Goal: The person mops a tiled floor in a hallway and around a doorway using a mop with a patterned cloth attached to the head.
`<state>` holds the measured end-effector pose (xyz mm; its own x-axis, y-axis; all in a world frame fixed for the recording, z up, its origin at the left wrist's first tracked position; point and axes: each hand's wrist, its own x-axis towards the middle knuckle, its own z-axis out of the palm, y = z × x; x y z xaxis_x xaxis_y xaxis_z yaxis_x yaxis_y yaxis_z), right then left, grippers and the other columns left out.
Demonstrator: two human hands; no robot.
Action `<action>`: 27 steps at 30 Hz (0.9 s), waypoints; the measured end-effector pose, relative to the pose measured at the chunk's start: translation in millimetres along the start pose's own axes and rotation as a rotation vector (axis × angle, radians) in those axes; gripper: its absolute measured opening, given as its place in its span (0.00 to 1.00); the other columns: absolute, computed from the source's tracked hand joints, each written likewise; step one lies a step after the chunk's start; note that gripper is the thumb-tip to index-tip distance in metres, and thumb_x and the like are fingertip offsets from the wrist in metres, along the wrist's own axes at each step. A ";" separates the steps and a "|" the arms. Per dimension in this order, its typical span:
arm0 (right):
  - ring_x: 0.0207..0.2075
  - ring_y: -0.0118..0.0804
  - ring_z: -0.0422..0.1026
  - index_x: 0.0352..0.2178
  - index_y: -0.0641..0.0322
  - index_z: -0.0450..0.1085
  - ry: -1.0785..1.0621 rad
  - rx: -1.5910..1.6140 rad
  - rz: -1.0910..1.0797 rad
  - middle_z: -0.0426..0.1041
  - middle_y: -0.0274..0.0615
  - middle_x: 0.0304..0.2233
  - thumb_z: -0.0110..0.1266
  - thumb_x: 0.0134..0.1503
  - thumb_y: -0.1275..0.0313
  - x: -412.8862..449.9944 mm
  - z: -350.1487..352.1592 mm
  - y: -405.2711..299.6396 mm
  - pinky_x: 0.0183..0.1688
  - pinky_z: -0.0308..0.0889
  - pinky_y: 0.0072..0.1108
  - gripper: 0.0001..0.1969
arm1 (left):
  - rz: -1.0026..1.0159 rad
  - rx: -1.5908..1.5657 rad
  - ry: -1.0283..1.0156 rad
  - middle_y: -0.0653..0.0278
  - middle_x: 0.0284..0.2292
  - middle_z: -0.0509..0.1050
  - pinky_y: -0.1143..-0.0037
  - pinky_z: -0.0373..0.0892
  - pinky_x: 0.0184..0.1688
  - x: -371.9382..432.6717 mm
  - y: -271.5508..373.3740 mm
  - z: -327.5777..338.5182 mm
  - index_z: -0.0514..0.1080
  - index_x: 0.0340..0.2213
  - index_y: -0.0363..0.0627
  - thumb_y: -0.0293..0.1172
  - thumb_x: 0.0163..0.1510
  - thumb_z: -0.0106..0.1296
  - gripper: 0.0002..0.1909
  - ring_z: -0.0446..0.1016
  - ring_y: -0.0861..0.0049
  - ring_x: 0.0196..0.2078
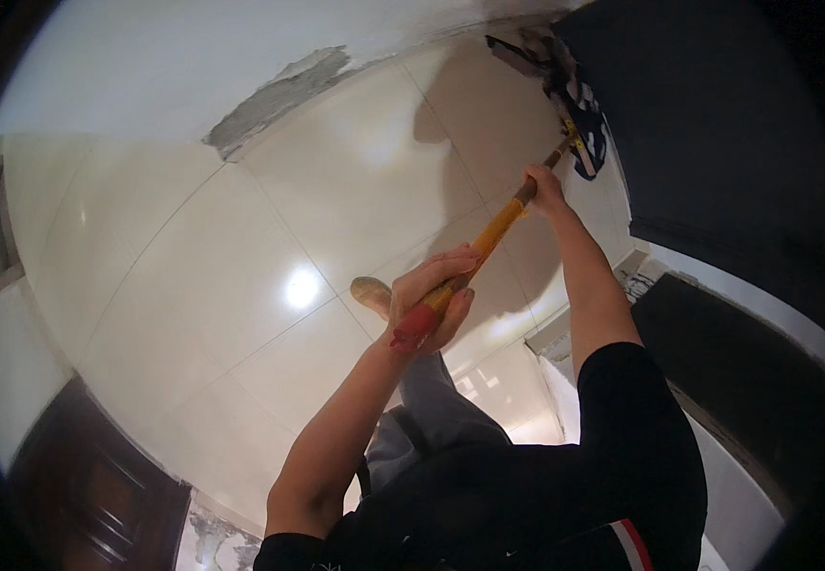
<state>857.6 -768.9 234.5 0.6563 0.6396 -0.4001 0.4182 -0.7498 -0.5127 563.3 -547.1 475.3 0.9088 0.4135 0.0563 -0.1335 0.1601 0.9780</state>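
Observation:
Both hands grip a long-handled tool, probably a mop, by its yellow and brown handle, which slants away over the floor. My left hand is wrapped around the near end, just above its red tip. Farther along, my right hand has closed around a brown stretch of the handle. Beyond that hand, the handle runs to a dark and white cloth bundle beside a dark panel. How the handle joins the cloth cannot be made out.
Glossy cream tiles cover the floor. A white wall with a patch of broken plaster borders it. The large dark panel stands at right. A dark brown panelled door is at lower left. My shoe is below the handle.

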 end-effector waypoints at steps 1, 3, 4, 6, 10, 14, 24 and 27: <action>0.35 0.39 0.63 0.23 0.60 0.60 -0.036 0.030 0.042 0.63 0.39 0.28 0.53 0.39 0.81 1.3 6.7 -6.3 0.38 0.59 0.25 0.10 | -0.003 0.017 0.011 0.52 0.40 0.70 0.73 0.63 0.49 -4.9 1.0 -3.8 0.68 0.36 0.36 0.16 0.41 0.47 0.15 0.67 0.62 0.47; 0.38 0.41 0.64 0.24 0.59 0.62 -0.108 0.078 0.122 0.64 0.40 0.28 0.55 0.38 0.82 5.0 17.3 -24.3 0.40 0.60 0.28 0.11 | -0.137 0.054 -0.001 0.53 0.41 0.69 0.70 0.62 0.50 -24.1 11.1 -16.4 0.68 0.38 0.38 0.21 0.45 0.47 0.14 0.65 0.64 0.49; 0.38 0.41 0.65 0.25 0.59 0.63 -0.147 -0.141 0.034 0.65 0.41 0.29 0.56 0.39 0.80 -2.5 20.0 -55.8 0.41 0.60 0.28 0.10 | -0.145 0.079 0.026 0.53 0.41 0.69 0.70 0.62 0.50 -35.0 15.6 -23.0 0.68 0.38 0.38 0.21 0.45 0.47 0.14 0.65 0.64 0.49; 0.38 0.41 0.65 0.26 0.59 0.64 -0.157 -0.367 -0.041 0.66 0.41 0.30 0.56 0.40 0.79 -12.7 19.5 -89.0 0.41 0.60 0.28 0.10 | -0.190 0.067 0.077 0.53 0.40 0.70 0.72 0.63 0.49 -48.6 32.8 -30.6 0.68 0.37 0.38 0.18 0.42 0.50 0.16 0.66 0.64 0.48; 0.34 0.42 0.65 0.17 0.59 0.64 -0.117 -0.340 -0.282 0.67 0.40 0.26 0.56 0.37 0.74 -34.4 26.1 -161.2 0.35 0.61 0.29 0.07 | -0.197 0.020 0.153 0.52 0.41 0.69 0.71 0.61 0.50 -91.6 92.2 -52.7 0.69 0.37 0.36 0.17 0.42 0.49 0.16 0.65 0.63 0.49; 0.33 0.45 0.66 0.16 0.57 0.67 -0.156 -0.316 -0.500 0.69 0.43 0.24 0.58 0.31 0.74 -86.8 71.4 -234.1 0.36 0.61 0.32 0.07 | -0.268 0.171 0.248 0.49 0.41 0.69 0.68 0.58 0.52 -188.5 159.7 -59.0 0.69 0.36 0.33 0.20 0.40 0.49 0.16 0.63 0.57 0.50; 0.31 0.46 0.68 0.16 0.57 0.69 -0.598 -0.261 -0.888 0.70 0.46 0.21 0.58 0.30 0.68 -321.5 183.4 -410.7 0.35 0.63 0.34 0.08 | -0.199 0.586 0.866 0.47 0.32 0.71 0.63 0.64 0.44 -440.7 320.8 -1.8 0.68 0.28 0.31 0.39 0.48 0.45 0.18 0.70 0.57 0.38; 0.31 0.45 0.70 0.16 0.58 0.69 -0.829 -0.206 -1.046 0.70 0.46 0.19 0.56 0.34 0.64 -389.9 177.7 -444.2 0.36 0.63 0.31 0.09 | -0.105 0.840 0.988 0.54 0.26 0.71 0.65 0.67 0.37 -476.8 346.2 33.6 0.68 0.25 0.36 0.39 0.51 0.42 0.15 0.71 0.62 0.31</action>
<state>304.3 -655.1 483.3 -0.5641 0.7802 -0.2703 0.6189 0.1829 -0.7639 97.1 -718.9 793.8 0.1778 0.9720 0.1535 0.5336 -0.2263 0.8149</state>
